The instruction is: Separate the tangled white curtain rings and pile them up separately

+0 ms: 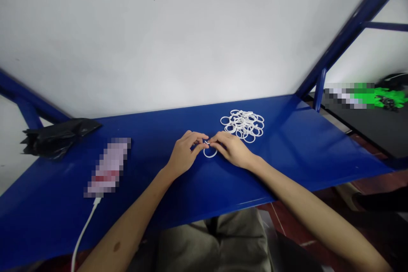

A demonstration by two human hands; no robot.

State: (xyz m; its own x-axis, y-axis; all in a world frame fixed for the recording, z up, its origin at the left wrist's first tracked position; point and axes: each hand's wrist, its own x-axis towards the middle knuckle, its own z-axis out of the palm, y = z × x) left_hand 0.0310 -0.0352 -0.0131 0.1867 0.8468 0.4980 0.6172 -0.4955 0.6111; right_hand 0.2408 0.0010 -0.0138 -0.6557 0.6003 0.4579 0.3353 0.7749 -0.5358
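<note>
Between my two hands is a white ring (210, 156), its loop hanging toward me just above or on the blue tabletop. My left hand (188, 149) pinches the ring's top from the left with thumb and fingertips. From the other side, my right hand (232, 148) grips the same top part, fingers bent and close to the left fingertips. A small piece sticks up where the fingertips meet; its detail is too small to make out. Just beyond my right hand lies a pile of similar white rings (245, 122), overlapping one another.
A blue table (153, 127) stands against a white wall (178, 42). On its left lie a black plastic bag (60, 136) and a blurred flat object (108, 168) with a white cable (83, 231). Blue frame bars rise at both sides. Green things (390, 97) sit on a dark table at right.
</note>
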